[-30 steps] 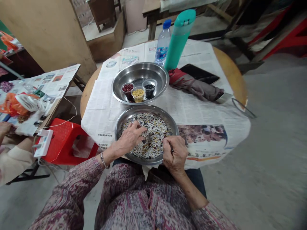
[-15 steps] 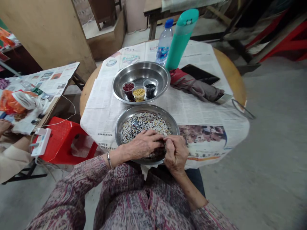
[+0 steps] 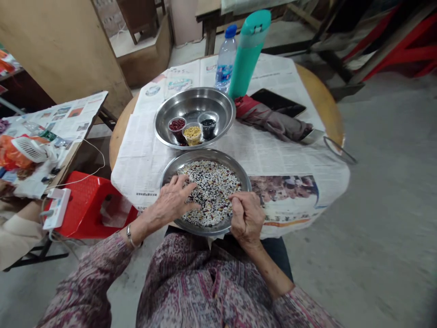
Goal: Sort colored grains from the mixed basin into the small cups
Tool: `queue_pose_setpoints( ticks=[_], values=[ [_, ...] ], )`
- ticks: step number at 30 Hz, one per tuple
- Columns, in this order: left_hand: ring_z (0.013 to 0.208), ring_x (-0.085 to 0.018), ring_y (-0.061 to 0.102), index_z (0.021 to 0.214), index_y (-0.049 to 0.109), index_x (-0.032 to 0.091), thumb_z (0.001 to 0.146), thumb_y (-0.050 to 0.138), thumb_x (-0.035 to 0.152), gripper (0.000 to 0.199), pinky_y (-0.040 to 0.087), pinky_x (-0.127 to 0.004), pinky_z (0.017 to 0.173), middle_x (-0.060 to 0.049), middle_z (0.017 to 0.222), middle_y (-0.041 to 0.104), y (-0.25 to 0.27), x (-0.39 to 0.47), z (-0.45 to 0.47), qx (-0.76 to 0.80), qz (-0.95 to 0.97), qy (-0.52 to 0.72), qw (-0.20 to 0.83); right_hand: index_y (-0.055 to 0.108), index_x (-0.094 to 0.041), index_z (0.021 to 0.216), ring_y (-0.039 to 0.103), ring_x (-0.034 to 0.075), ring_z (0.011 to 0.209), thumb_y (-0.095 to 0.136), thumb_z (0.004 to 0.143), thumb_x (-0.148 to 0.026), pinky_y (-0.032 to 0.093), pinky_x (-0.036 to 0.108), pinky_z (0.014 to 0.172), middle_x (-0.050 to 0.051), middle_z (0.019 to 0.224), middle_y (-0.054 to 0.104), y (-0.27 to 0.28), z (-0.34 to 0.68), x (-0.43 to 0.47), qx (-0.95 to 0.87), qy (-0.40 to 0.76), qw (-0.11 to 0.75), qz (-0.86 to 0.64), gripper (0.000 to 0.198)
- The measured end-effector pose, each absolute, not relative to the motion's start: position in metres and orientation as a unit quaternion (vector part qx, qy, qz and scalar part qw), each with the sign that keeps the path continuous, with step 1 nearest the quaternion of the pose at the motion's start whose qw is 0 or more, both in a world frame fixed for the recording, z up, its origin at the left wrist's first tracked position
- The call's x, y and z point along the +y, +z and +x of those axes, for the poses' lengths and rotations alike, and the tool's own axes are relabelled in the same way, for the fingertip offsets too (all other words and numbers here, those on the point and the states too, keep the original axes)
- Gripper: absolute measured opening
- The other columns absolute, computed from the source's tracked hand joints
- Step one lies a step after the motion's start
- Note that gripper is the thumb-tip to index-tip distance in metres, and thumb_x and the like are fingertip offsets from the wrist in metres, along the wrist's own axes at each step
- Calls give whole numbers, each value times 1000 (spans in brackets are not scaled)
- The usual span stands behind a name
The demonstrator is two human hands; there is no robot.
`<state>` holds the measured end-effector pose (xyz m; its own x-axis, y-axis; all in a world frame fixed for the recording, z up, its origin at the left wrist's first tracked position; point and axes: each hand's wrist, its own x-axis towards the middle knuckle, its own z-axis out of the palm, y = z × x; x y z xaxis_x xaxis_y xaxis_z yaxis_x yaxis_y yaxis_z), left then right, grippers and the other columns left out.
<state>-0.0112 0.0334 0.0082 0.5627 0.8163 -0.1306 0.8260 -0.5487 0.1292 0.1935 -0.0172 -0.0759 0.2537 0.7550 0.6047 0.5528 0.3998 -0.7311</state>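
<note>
Half a second ago both hands met over the near rim of the shallow round steel pan of mixed white, black, yellow and red grains point(image 3: 209, 191); they are now apart again. The left hand point(image 3: 174, 200) has moved back to the pan's left side, fingers spread flat and touching the grain layer, grip open with nothing held. The right hand point(image 3: 246, 217) sits at the near right rim, curled into a loose fist; grip closed, contents hidden, so I cannot tell what it holds, if anything. Judgement: the meeting of hands looks like a transfer of picked grains from left to right, with the left now returned to picking. The pan rests on the newspaper-covered round wooden table point(image 3: 317, 86), nearest the person. Just beyond it stands a second round steel bowl point(image 3: 194, 98) holding three small cups: red beans point(image 3: 177, 125), yellow grains point(image 3: 193, 132), black grains point(image 3: 208, 123). None looks full.
</note>
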Motion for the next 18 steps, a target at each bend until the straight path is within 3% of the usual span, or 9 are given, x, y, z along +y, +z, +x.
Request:
queue_pose_setpoints(
  ticks=[2, 6, 8, 11, 15, 18],
  values=[
    [122, -32, 47, 136, 50, 24, 86, 73, 45, 59, 54, -44, 92, -12, 138, 46, 7, 20, -9, 433, 891, -24, 136, 60, -23, 83, 60, 20, 77, 47, 95, -20, 45, 38, 77, 2, 78, 66, -76, 194, -17, -605, 91, 577, -541, 18],
    [109, -21, 55, 123, 58, 21, 98, 50, 16, 26, 53, -35, 93, -8, 120, 54, -4, 15, 16, 387, 904, -7, 184, 60, -23, 84, 59, 19, 77, 48, 95, -18, 44, 36, 77, 2, 78, 65, -77, 194, -17, -609, 88, 581, -533, 17],
    [100, -18, 57, 112, 61, 18, 98, 41, 7, 27, 53, -31, 89, -7, 110, 58, -11, 26, 31, 370, 912, -1, 180, 60, -23, 84, 58, 19, 76, 48, 95, -16, 43, 35, 76, 2, 78, 65, -77, 194, -17, -612, 85, 580, -531, 17],
    [100, -19, 60, 114, 61, 17, 96, 38, 3, 32, 52, -32, 90, -7, 105, 62, -15, 49, 46, 366, 918, 15, 155, 60, -23, 84, 58, 19, 77, 47, 95, -16, 42, 35, 75, 2, 78, 65, -78, 194, -17, -612, 84, 579, -532, 18],
    [113, -20, 59, 129, 55, 18, 100, 40, 10, 34, 50, -35, 98, -8, 121, 64, -8, 70, 42, 404, 906, 58, 115, 60, -23, 83, 59, 19, 78, 48, 95, -18, 42, 36, 76, 2, 78, 66, -77, 193, -17, -609, 87, 577, -537, 17],
    [129, -27, 49, 135, 53, 21, 98, 58, 35, 40, 46, -43, 105, -10, 144, 53, -2, 70, 31, 383, 917, 58, 94, 60, -23, 84, 59, 19, 78, 47, 95, -18, 43, 37, 76, 2, 78, 66, -75, 193, -17, -609, 88, 573, -541, 18]
  ],
)
